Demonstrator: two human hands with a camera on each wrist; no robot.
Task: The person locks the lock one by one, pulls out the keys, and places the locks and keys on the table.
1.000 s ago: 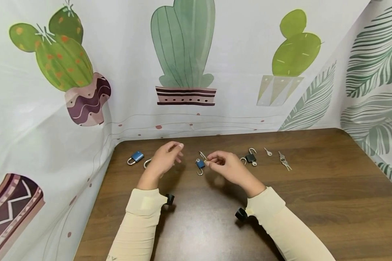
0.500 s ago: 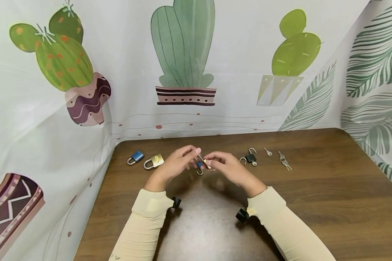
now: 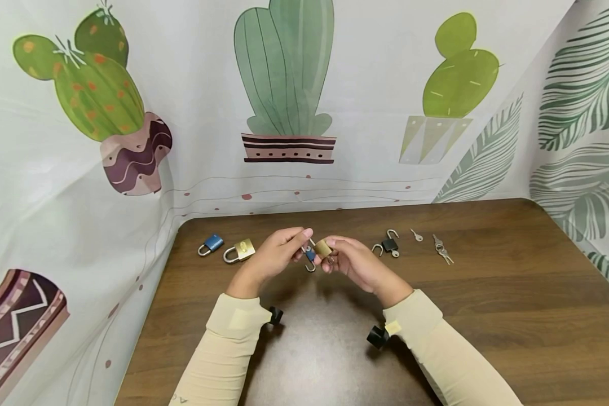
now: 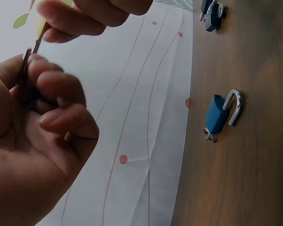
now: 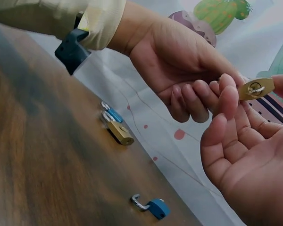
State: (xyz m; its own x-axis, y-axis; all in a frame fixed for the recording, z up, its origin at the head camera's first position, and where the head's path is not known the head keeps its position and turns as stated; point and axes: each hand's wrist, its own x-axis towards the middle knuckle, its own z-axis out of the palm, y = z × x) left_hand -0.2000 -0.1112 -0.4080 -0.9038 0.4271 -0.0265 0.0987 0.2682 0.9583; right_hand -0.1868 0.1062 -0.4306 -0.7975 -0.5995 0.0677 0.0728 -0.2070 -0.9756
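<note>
Above the middle of the table, both hands hold one small brass padlock (image 3: 323, 248). My left hand (image 3: 278, 252) pinches its metal shackle between thumb and fingers; those fingers hide part of the shackle. With thumb and fingers, my right hand (image 3: 357, 262) grips the brass body. The right wrist view shows the underside of that brass padlock (image 5: 247, 93), where a key (image 5: 258, 90) stands in the keyhole, seen end-on. On the table beneath the hands lies a blue padlock (image 4: 217, 115) with its shackle open and a key at its base.
To the left lie a closed blue padlock (image 3: 213, 243) and a larger closed brass padlock (image 3: 245, 248). On the right are a black padlock (image 3: 389, 246) with its shackle open, another shackle (image 3: 378, 248) beside it, a single key (image 3: 416, 236) and a bunch of keys (image 3: 440, 251).
My left hand has moved right to meet the right hand and taken the shackle. The right hand has turned the brass padlock, so its broad face now shows in the head view.
</note>
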